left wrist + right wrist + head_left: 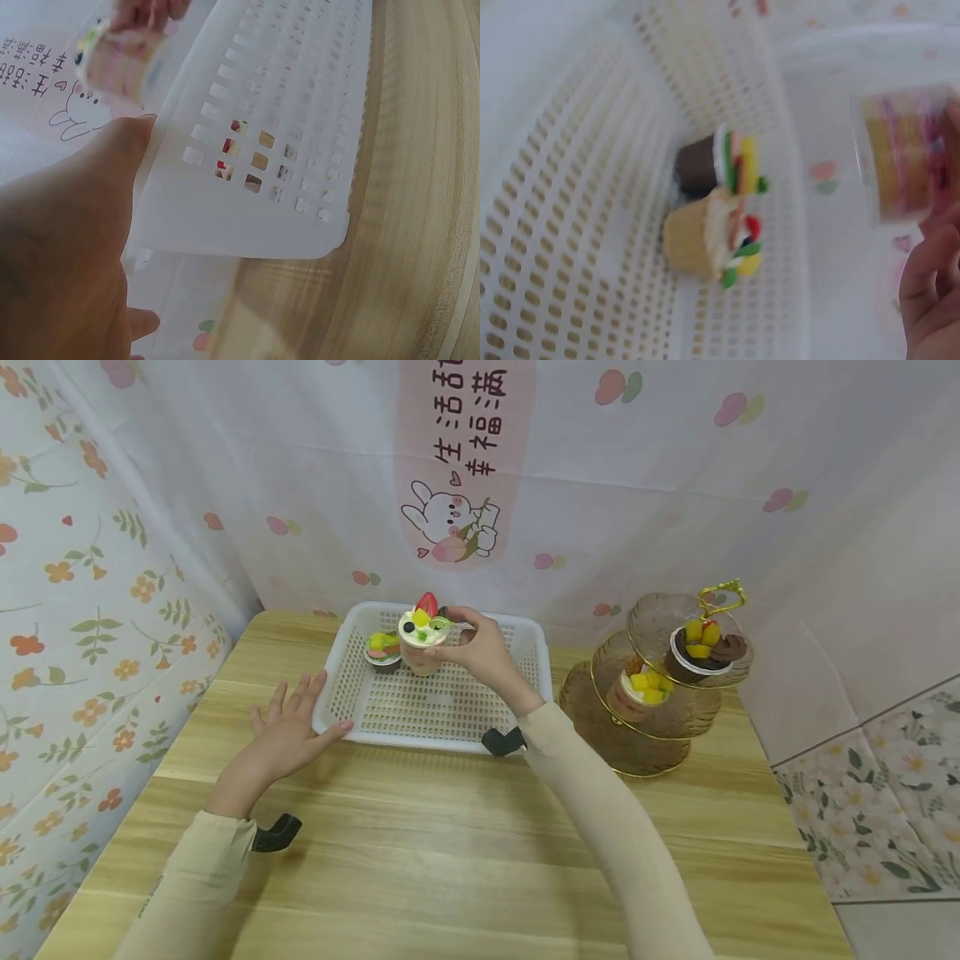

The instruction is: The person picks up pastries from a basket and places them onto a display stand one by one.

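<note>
My right hand (491, 656) grips a clear dessert cup (422, 647) by its side, over the white plastic basket (420, 743). Cream, a strawberry, yellow fruit and a dark berry top this cup; its pink and tan layers show in the right wrist view. Inside the basket are a dark cupcake (385, 658) with yellow and green topping and, next to it, a tan cupcake (690, 240) with cream and fruit, mostly hidden in the head view. Fingers spread, my left hand (288, 739) rests at the basket's left front corner, thumb at the rim.
Right of the basket stands a three-tier stand (641, 756) with gold edges. A chocolate cupcake (693, 652) sits on its top tier, and a fruit-topped dessert cup (626, 702) on a lower tier. Printed cloth (322, 493) hangs behind the wooden table (420, 860).
</note>
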`<state>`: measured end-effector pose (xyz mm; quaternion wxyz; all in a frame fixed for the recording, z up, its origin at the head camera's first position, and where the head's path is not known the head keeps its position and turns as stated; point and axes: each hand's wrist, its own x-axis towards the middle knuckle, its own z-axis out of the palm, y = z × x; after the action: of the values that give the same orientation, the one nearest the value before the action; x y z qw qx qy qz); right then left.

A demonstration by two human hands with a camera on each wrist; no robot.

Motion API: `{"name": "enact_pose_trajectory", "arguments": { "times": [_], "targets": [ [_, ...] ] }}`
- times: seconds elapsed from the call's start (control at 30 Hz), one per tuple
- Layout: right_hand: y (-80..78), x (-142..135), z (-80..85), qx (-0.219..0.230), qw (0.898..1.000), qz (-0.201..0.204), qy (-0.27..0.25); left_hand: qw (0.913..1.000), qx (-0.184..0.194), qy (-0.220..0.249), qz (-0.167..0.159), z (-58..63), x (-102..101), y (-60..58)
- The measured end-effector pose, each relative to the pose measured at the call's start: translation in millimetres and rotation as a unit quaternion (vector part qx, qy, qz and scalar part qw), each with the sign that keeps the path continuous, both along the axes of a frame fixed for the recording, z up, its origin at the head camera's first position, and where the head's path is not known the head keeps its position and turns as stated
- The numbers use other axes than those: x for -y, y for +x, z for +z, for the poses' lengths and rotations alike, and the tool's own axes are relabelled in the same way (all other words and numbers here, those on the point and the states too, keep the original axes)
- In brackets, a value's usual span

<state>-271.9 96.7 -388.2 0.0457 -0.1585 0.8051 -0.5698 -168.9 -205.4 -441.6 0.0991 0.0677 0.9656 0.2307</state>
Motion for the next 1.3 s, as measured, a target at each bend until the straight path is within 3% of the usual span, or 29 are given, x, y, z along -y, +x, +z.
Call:
{"name": "enact_pose_trajectory", "arguments": {
  "times": [0.4, 0.63, 0.8, 1.0, 1.3],
  "targets": [
    [53.7, -46.3, 24.2, -0.035, 0.994, -0.095, -0.033, 1.0000, 0.006, 0.004, -0.002, 0.8, 1.8, 1.2],
    [91.8, -92.1, 25.0, -0.092, 0.983, -0.156, -0.034, 1.0000, 0.005, -0.003, -0.001, -0.2, 0.9, 1.3],
    [128.7, -122.4, 28.6, -0.112, 0.967, -0.225, -0.047, 1.0000, 0.003, 0.000, -0.002, -0.9, 0.0, 1.4],
    [166.7, -157.4, 34.5, -0.121, 0.937, -0.321, -0.061, 1.0000, 0.005, -0.001, -0.001, -0.8, -0.1, 1.5],
    [201.3, -205.4, 33.3, -0.118, 0.900, -0.410, -0.087, 1.0000, 0.005, 0.001, -0.001, 2.5, -1.3, 3.1]
  ]
}}
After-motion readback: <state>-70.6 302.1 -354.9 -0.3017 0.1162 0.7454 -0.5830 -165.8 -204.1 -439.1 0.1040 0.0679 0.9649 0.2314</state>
